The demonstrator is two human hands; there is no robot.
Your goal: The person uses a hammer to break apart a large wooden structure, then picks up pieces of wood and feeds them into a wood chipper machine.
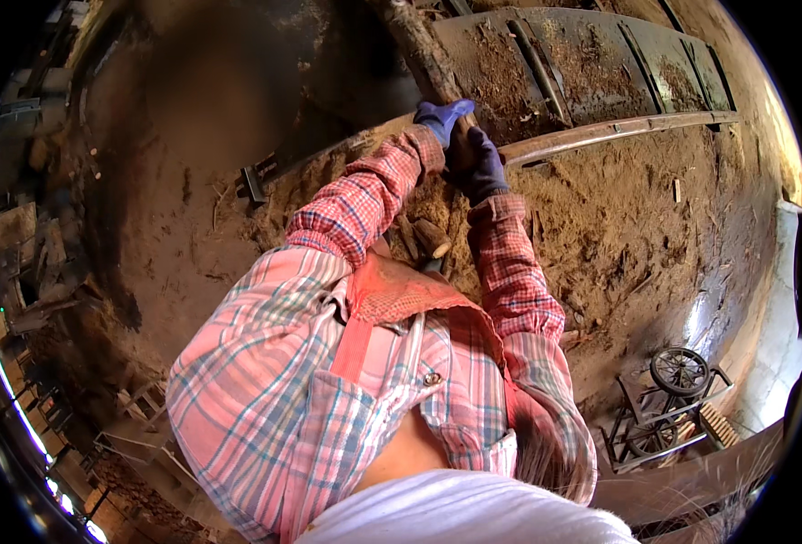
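Note:
Both my hands are gloved and grip the near end of a long, bark-covered log (419, 47), which runs away from me toward the top edge. My left hand (441, 121), in a blue-purple glove, is closed over the log from its left side. Slightly nearer and to the right, my right hand (479, 165) wears a darker glove and is closed around the log's end; part of its grip is hidden. Below the hands, a short cut piece of wood (432, 238) lies on the dirt, partly behind my apron (410, 290).
A metal trough (591, 63) with crossbars and bark scraps stretches to the far right, edged by a long rail (618, 134). Loose bark and dirt (636, 218) cover the ground. A wheeled metal cart (668, 408) stands at lower right. Scrap timber (47, 254) is piled at left.

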